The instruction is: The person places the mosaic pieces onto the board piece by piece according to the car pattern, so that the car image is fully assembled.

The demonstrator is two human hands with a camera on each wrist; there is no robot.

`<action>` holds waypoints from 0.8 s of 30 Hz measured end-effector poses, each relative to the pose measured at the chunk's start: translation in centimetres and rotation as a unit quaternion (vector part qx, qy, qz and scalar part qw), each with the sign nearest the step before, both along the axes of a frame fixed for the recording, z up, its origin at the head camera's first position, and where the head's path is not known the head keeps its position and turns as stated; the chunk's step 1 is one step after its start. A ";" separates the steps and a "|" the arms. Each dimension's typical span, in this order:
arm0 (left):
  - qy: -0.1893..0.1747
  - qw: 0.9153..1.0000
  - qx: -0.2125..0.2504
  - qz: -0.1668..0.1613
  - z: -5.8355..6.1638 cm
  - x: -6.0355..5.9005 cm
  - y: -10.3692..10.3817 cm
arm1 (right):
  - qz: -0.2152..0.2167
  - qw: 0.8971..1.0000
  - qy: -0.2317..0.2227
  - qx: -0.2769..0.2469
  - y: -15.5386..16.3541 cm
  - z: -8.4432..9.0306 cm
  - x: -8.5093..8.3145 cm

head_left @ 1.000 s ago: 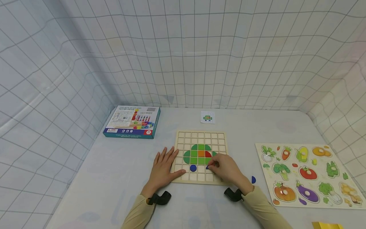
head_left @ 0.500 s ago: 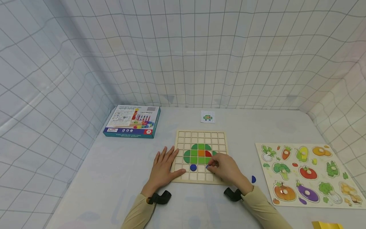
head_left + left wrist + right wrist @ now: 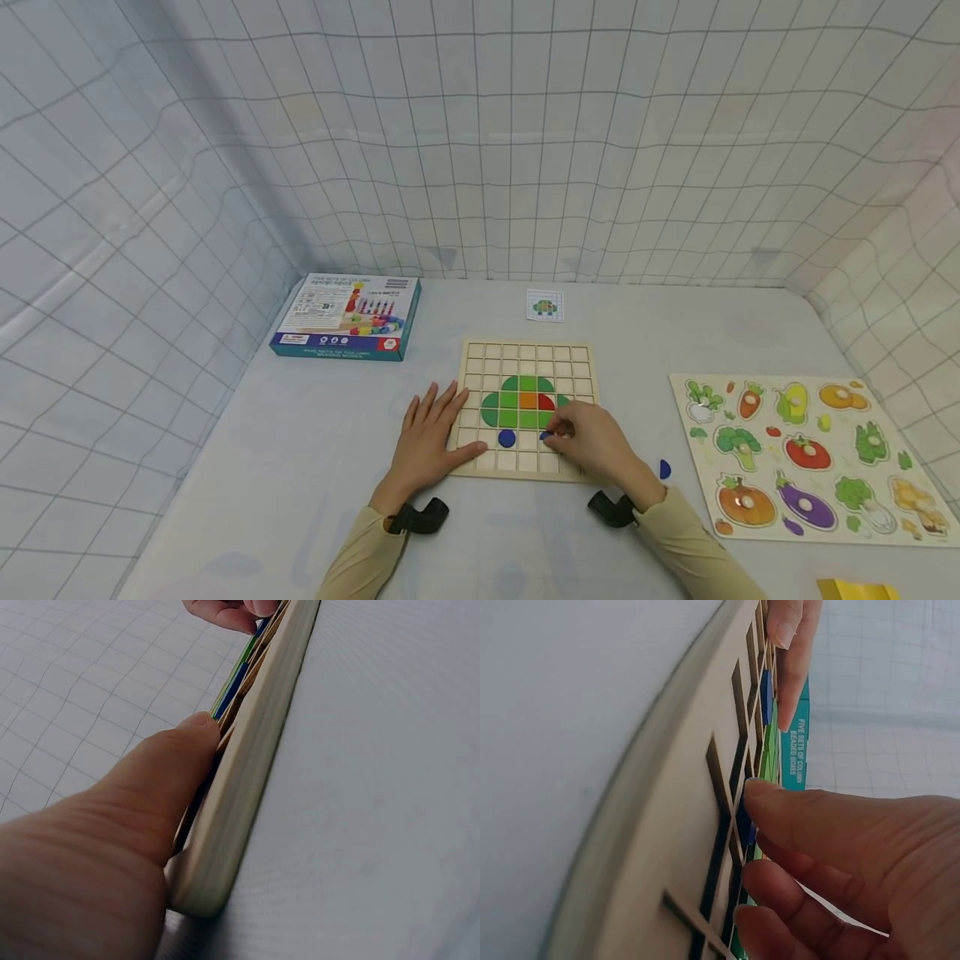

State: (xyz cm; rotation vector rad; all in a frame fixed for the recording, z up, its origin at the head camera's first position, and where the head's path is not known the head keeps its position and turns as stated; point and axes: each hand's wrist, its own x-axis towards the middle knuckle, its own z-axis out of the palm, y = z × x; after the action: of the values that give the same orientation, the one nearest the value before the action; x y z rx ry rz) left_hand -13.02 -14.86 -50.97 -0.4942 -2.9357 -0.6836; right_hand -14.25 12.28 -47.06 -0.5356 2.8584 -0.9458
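A square wooden grid board (image 3: 487,352) lies on the table with green, orange and red pieces forming a car-like shape in its cells. Below that shape, a blue disc (image 3: 507,438) sits in a cell at left. My right hand (image 3: 592,442) pinches a small blue piece (image 3: 544,435) between thumb and fingers at a cell to the disc's right; the fingers hide part of it. Seen from the right wrist, the thumb (image 3: 787,810) presses close over the blue piece. My left hand (image 3: 429,446) rests flat on the board's left edge, fingers spread, its thumb (image 3: 187,750) over the rim.
One blue half-disc (image 3: 664,469) lies on the table right of the board. A small pattern card (image 3: 544,306) lies behind the board, and a boxed bead set (image 3: 345,318) at back left. A vegetable puzzle board (image 3: 750,454) and a yellow object (image 3: 855,590) are at right.
The blue piece in my right fingers has turned slightly at its cell and more of its blue face shows. Both hands stay almost in the same place.
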 end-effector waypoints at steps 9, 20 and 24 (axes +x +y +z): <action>-0.004 1.000 0.001 0.000 0.0 0.1 0.0 | -0.015 1.000 0.009 -0.004 3.4 1.5 1.0; 0.002 1.000 0.001 0.001 -0.2 0.0 -0.1 | -0.078 0.996 -0.013 0.034 10.5 1.9 3.0; 0.004 1.000 0.003 -0.001 -0.2 0.1 -0.1 | -0.098 0.994 -0.026 0.037 11.7 1.7 3.7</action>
State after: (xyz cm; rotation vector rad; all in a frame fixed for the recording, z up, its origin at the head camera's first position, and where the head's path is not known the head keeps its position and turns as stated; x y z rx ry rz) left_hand -12.96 -14.98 -51.22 -0.4977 -2.9260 -0.6895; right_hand -10.53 24.01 -45.35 -0.2236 2.9250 -0.8621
